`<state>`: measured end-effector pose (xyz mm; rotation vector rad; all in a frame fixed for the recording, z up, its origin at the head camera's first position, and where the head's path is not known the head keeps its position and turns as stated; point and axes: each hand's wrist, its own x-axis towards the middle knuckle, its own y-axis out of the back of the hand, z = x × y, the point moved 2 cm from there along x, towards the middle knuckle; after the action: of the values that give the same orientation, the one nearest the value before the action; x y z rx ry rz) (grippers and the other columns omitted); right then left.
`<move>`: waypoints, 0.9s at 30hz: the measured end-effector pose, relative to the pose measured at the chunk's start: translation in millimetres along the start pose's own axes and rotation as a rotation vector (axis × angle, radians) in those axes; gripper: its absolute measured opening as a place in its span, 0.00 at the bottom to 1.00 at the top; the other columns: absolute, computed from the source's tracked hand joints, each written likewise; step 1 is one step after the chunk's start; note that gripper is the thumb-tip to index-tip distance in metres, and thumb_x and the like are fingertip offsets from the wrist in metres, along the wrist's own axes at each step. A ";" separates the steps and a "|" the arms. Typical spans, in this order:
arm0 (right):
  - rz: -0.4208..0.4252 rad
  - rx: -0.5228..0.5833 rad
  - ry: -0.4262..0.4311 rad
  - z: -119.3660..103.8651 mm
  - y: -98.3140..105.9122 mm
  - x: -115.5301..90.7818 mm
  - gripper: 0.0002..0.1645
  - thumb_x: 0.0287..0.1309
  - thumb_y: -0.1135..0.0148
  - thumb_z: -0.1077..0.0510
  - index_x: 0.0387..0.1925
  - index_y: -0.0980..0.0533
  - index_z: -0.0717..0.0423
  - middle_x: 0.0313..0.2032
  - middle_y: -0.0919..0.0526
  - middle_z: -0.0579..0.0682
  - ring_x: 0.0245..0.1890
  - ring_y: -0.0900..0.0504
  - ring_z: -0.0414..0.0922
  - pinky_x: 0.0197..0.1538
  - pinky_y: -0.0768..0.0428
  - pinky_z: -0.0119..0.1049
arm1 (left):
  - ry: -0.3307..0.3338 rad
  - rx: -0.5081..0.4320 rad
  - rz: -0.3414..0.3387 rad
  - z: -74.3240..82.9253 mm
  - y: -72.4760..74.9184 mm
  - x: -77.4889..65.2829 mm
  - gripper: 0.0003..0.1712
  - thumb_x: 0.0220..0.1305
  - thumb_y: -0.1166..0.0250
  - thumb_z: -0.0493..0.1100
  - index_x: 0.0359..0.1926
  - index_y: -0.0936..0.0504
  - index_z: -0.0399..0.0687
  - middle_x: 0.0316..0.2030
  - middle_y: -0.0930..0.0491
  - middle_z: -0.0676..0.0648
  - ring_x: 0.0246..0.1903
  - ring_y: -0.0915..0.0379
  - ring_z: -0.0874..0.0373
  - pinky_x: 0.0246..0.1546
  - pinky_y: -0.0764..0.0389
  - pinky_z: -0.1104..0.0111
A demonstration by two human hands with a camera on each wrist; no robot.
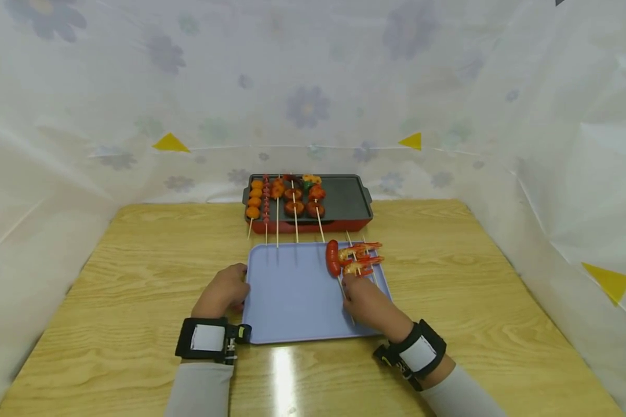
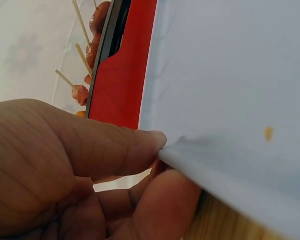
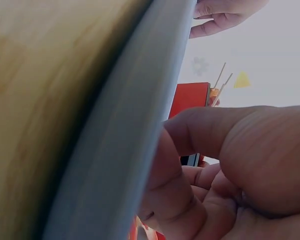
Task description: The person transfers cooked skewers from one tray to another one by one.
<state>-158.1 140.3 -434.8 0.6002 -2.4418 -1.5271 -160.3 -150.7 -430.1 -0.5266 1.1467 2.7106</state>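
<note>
A pale blue tray [image 1: 292, 295] lies on the wooden table. My left hand [image 1: 226, 291] grips its left edge; in the left wrist view the thumb [image 2: 135, 150] presses on top and the fingers curl beneath. My right hand [image 1: 367, 301] is over the tray's right side, thumb and fingertips curled at the stick of a sausage skewer [image 1: 332, 259]. Two skewered shrimp [image 1: 362, 260] lie just beyond that hand, partly covered by it. From the right wrist, the tray's rim [image 3: 125, 115] hides the fingertips and the stick between them.
Behind the tray stands a red and black grill [image 1: 344, 200]. Several skewers rest on its left part, among them orange balls [image 1: 254, 200] and mushroom slices [image 1: 294, 208], their sticks pointing towards me. A flowered white sheet [image 1: 313, 104] encloses the back and sides.
</note>
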 end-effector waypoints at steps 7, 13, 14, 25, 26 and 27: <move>0.028 -0.018 -0.010 1.0 2.2 -0.5 0.14 0.52 0.34 0.67 0.40 0.27 0.64 0.23 0.28 0.48 0.25 0.29 0.44 0.28 0.30 0.40 | 0.000 -0.004 -0.006 0.6 0.2 1.5 0.31 0.63 0.48 0.28 0.68 0.36 0.26 0.48 0.23 0.33 0.23 0.23 0.52 0.21 0.21 0.65; 0.126 -0.032 0.051 -0.2 13.2 -3.5 0.16 0.57 0.31 0.59 0.43 0.25 0.63 0.32 0.25 0.51 0.32 0.28 0.46 0.35 0.26 0.44 | 0.003 0.011 -0.003 -0.2 -0.3 1.5 0.31 0.64 0.49 0.29 0.68 0.37 0.26 0.49 0.24 0.32 0.22 0.23 0.53 0.21 0.21 0.66; 0.151 -0.043 0.084 -0.6 15.1 -4.0 0.15 0.57 0.32 0.59 0.43 0.25 0.62 0.34 0.26 0.52 0.32 0.28 0.46 0.36 0.25 0.44 | 0.003 0.012 -0.002 0.0 -0.1 1.3 0.31 0.64 0.49 0.29 0.68 0.37 0.26 0.49 0.24 0.32 0.21 0.23 0.53 0.21 0.21 0.66; 0.307 -0.380 0.201 -2.1 20.5 -3.8 0.46 0.59 0.32 0.44 0.73 0.38 0.57 0.76 0.53 0.63 0.76 0.59 0.59 0.68 0.46 0.66 | 0.005 0.014 -0.003 0.1 1.1 0.1 0.31 0.63 0.49 0.28 0.68 0.37 0.26 0.46 0.22 0.32 0.20 0.23 0.54 0.20 0.22 0.67; 0.302 -0.403 0.188 -2.0 20.5 -3.9 0.49 0.59 0.33 0.40 0.74 0.40 0.56 0.76 0.56 0.62 0.76 0.63 0.59 0.68 0.48 0.66 | 0.002 0.012 -0.003 0.0 1.0 0.2 0.31 0.62 0.49 0.28 0.68 0.37 0.26 0.46 0.23 0.32 0.20 0.23 0.54 0.20 0.22 0.67; 0.294 -0.422 0.175 -1.8 20.6 -3.9 0.52 0.58 0.33 0.38 0.75 0.42 0.56 0.77 0.58 0.62 0.76 0.66 0.58 0.68 0.50 0.67 | 0.000 0.010 -0.002 0.3 1.0 0.1 0.31 0.62 0.49 0.28 0.68 0.37 0.26 0.47 0.23 0.32 0.20 0.23 0.54 0.20 0.22 0.67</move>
<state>-158.8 148.5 -415.5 0.2661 -1.8959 -1.7055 -160.8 -151.3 -429.2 -0.5265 1.1583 2.7018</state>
